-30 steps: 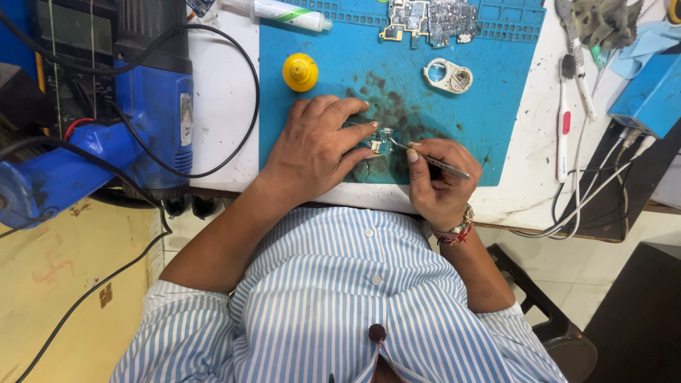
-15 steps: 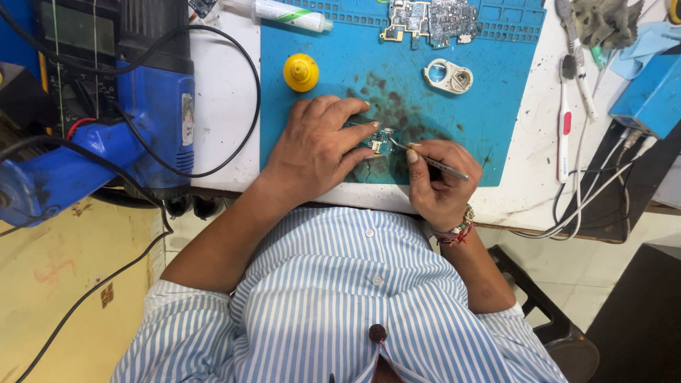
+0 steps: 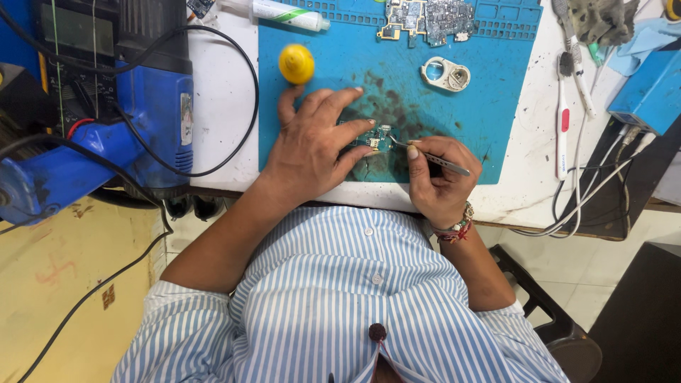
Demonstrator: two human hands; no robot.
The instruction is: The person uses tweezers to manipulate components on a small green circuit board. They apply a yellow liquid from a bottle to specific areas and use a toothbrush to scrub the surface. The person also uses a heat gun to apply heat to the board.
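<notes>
Working tweezers on a small circuit board

Head view: the left hand (image 3: 316,145) lies spread flat, fingertips pinning the small circuit board (image 3: 374,138) on the blue mat (image 3: 496,92); the right hand (image 3: 438,177) pinches metal tweezers (image 3: 429,156), tips at the board's edge. Steady downward pressure and a braced wrist probably suit such fine work best.

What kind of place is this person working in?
Most likely a small electronics repair bench. A blue work mat holds circuit boards, the right hand works tweezers at a small board steadied by the left hand, and a blue hot-air tool stands beside.
</notes>
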